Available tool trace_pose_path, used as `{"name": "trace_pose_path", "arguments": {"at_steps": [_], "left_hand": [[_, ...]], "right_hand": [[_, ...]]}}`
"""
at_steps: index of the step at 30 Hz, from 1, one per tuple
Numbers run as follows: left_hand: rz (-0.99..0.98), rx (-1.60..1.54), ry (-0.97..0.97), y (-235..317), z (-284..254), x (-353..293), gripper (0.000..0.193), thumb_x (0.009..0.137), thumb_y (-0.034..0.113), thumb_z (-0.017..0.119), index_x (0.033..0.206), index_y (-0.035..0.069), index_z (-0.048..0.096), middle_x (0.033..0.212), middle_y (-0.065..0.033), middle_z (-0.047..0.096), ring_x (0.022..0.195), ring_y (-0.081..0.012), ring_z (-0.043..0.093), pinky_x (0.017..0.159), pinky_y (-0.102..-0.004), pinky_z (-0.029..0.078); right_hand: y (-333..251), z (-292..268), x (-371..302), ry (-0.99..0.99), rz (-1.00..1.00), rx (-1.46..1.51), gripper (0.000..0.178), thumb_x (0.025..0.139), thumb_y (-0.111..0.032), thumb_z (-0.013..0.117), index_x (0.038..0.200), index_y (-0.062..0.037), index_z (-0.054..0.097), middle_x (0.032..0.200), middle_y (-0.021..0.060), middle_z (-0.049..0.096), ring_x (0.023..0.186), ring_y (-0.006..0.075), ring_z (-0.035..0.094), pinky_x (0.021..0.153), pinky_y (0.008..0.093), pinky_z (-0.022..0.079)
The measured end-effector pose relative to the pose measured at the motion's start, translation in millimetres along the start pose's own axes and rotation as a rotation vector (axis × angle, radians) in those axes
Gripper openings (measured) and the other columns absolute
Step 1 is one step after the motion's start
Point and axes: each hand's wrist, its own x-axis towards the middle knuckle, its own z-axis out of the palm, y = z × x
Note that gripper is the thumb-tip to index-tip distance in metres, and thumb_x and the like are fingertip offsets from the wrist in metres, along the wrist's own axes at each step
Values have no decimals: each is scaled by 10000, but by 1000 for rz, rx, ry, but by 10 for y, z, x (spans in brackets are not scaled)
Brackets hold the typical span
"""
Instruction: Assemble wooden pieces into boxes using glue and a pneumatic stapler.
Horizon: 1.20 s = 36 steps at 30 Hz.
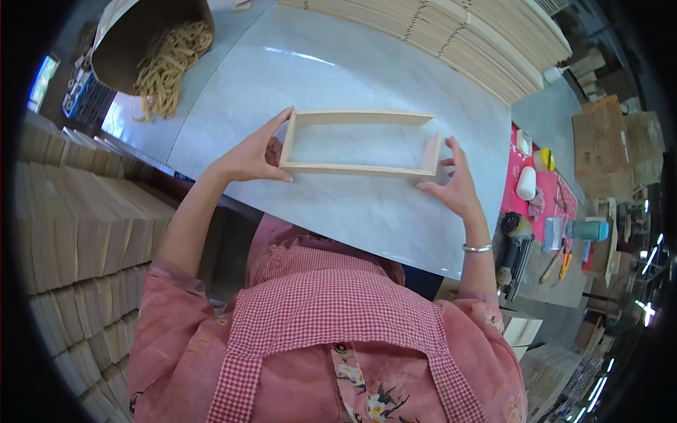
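A pale rectangular wooden frame (360, 170) of thin boards rests on the grey-white tabletop. At its far right corner, the long far board and the short right board stand apart, leaving a gap. My left hand (250, 154) grips the left end, with the index finger at the far corner and the thumb at the near one. Around the right end curves my right hand (457, 185), its thumb and fingers apart. Its fingertips are very close to the short right board; whether they touch it I cannot tell.
Long stacked wooden strips (437, 35) line the table's far edge. A tipped container (116, 42) spills tan rubber bands (166, 67) at the far left. Stacked boards (84, 218) stand left of the table. On the right are a white bottle (526, 183), a power tool (515, 247) and cardboard boxes (599, 141).
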Motion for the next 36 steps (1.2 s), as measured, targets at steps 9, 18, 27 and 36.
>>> {"name": "trace_pose_path", "arguments": {"at_steps": [9,18,27,36], "left_hand": [[82,-30,78,28,65,36,1232,593,-18,913,1612,84,227,1238,-105,598,784,-161,515,711,-264,480],[64,-56,93,-6,93,70,1238,568,-52,907,1602,96,241,1330,-108,561,810,-169,534,731,-270,484],[106,-41,139,-75,20,144,1237,550,-66,904,1589,100,255,1426,-107,517,868,-193,573,758,-280,491],[108,131,32,64,62,31,1179,558,47,947,1552,96,315,1231,-121,596,795,-204,595,731,-315,554]], "right_hand": [[109,-118,516,-278,97,150,1114,599,-95,929,1546,-36,346,1375,163,576,970,244,613,868,326,521],[102,-187,613,-372,140,172,1094,588,18,888,1549,-50,368,1275,131,642,844,207,613,764,299,539],[63,-167,513,-396,104,255,1076,593,42,878,1540,-64,377,1104,150,698,861,247,667,773,326,575],[261,-239,33,-331,88,214,1068,599,11,861,1534,-26,346,1343,196,568,901,256,657,761,335,581]]}}
